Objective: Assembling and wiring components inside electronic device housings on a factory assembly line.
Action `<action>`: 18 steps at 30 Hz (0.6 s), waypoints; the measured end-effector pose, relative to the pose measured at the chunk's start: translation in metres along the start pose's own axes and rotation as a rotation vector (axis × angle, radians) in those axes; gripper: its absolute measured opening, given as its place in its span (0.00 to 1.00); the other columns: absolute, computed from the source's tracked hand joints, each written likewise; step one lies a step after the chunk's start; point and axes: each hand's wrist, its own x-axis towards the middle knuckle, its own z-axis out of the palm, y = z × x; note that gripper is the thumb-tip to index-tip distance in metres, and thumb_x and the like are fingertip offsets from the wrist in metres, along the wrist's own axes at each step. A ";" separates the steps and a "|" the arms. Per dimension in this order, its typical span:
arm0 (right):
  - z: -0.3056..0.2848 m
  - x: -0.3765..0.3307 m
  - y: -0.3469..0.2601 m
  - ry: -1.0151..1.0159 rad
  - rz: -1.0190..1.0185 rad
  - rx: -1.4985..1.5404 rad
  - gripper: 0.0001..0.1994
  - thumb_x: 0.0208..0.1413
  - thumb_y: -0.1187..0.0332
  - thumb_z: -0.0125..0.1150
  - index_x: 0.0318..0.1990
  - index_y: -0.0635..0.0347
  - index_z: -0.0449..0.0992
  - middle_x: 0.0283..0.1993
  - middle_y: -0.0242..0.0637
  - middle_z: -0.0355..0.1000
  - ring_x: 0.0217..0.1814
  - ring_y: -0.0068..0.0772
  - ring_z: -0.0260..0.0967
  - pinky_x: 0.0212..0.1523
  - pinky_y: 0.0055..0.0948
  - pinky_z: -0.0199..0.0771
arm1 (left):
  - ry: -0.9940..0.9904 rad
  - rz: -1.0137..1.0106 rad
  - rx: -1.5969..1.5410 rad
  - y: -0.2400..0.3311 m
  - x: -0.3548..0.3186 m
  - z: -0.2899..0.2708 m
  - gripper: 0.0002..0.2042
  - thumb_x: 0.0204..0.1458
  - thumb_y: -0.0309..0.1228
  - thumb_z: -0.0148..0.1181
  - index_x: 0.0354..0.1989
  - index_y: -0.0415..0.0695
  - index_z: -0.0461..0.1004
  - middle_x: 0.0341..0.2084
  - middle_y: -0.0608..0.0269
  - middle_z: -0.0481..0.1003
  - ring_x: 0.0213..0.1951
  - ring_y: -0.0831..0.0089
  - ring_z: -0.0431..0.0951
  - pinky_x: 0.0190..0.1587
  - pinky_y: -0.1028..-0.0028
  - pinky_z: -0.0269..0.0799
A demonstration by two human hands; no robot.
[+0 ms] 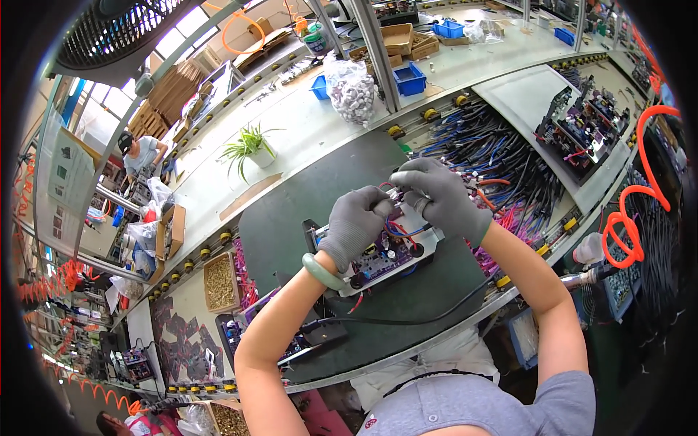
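Both gloved hands met at the centre of the frame, over an open metal case (430,254). The left hand (354,221) and the right hand (438,196) had their fingertips drawn narrow around the upper ends of thin red and blue wires (399,231); the exact part pinched by each was hidden by the gloves. The fingers sat close together, presumably so that one hand could steady what the other worked on. Beneath them, the circuit board (376,261) lay inside the case, which rested at a slant on a dark mat (276,218); its open side faced up, apparently to leave the wiring within reach.

To the right of the case, black cables (502,156) and pink wires (512,227) lay in loose bundles, probably kept near the right hand for easy picking. Beyond them, at the upper right, a pale tray (518,91) carried further board assemblies (582,120). A box of small brass-coloured parts (220,282) stood left of the mat. On the desk (313,142) beyond the mat were a potted plant (254,154) and a clear bag of pale pieces (351,94). At the upper left, a co-worker (142,156) sat apart.
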 end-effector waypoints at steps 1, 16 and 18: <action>-0.003 0.001 -0.002 -0.003 0.002 0.000 0.13 0.50 0.73 0.65 0.45 0.54 0.79 0.43 0.38 0.75 0.47 0.45 0.73 0.50 0.39 0.74 | -0.016 0.047 0.016 0.003 0.000 -0.002 0.10 0.54 0.31 0.60 0.41 0.38 0.80 0.29 0.50 0.81 0.29 0.70 0.81 0.37 0.70 0.76; 0.007 -0.007 0.007 -0.048 0.382 0.138 0.11 0.58 0.73 0.57 0.48 0.61 0.73 0.42 0.47 0.74 0.44 0.52 0.74 0.42 0.41 0.74 | 0.055 0.203 0.671 0.018 -0.004 0.011 0.09 0.54 0.36 0.57 0.30 0.44 0.76 0.27 0.54 0.78 0.29 0.54 0.80 0.33 0.57 0.75; -0.001 -0.002 0.005 -0.146 0.401 0.054 0.12 0.58 0.72 0.56 0.50 0.62 0.72 0.41 0.50 0.74 0.41 0.53 0.74 0.41 0.41 0.74 | 0.083 0.206 0.689 0.017 -0.006 0.014 0.10 0.54 0.36 0.56 0.27 0.44 0.74 0.25 0.56 0.77 0.28 0.52 0.79 0.32 0.55 0.75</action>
